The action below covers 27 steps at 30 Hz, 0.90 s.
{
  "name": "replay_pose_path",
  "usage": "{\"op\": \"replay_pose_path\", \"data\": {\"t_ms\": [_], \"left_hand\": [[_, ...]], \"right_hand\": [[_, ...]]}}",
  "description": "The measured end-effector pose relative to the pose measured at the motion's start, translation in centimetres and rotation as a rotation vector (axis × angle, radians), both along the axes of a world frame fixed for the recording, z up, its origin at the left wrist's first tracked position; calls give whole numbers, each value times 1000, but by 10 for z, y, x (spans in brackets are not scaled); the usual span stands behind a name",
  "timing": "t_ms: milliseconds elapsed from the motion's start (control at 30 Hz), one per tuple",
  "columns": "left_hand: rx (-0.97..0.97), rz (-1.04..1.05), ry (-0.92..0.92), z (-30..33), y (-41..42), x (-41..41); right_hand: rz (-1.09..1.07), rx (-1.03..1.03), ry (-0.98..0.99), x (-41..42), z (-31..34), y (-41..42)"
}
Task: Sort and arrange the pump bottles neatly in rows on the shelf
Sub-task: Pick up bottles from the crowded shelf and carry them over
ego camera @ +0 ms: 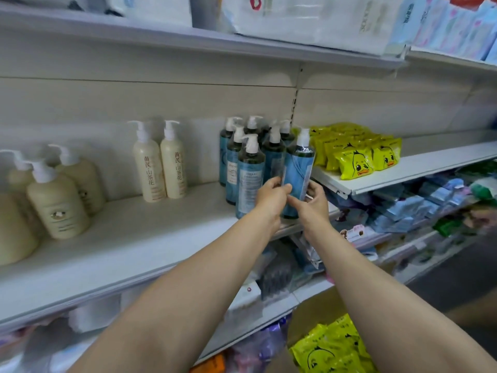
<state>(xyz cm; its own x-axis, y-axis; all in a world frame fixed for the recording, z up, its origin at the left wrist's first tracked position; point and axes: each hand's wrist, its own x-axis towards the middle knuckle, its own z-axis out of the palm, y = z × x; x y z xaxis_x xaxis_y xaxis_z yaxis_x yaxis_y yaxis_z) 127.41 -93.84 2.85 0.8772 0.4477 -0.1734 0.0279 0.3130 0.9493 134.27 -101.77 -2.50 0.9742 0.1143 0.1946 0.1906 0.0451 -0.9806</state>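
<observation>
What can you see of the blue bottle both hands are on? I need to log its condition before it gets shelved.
The blue pump bottle is tall and slim, with a dark upper body, a light blue label and a white pump head, and it looks wrapped in clear glossy film. It tilts slightly at the right front of the blue bottle group, near the shelf edge. The left hand grips its lower left side; the right hand holds its lower right. Its base is hidden, so whether it rests on the shelf is unclear.

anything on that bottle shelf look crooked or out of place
Yes: the blue bottle that both hands hold, left hand and right hand, tilts at the shelf's right end, outside the upright blue bottle cluster. Nothing looks spilled or damaged.
</observation>
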Motion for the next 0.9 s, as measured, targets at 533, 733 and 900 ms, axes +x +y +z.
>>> {"op": "replay_pose_path", "data": {"t_ms": [533, 733, 900], "left_hand": [[-18, -25, 138, -17, -2, -3], [-11, 11, 139, -16, 9, -30], [-49, 124, 113, -23, 42, -74]], "right_hand": [[7, -83, 93, 17, -20, 19], [-113, -109, 123, -7, -17, 15], [-345, -62, 79, -51, 0, 28]]}}
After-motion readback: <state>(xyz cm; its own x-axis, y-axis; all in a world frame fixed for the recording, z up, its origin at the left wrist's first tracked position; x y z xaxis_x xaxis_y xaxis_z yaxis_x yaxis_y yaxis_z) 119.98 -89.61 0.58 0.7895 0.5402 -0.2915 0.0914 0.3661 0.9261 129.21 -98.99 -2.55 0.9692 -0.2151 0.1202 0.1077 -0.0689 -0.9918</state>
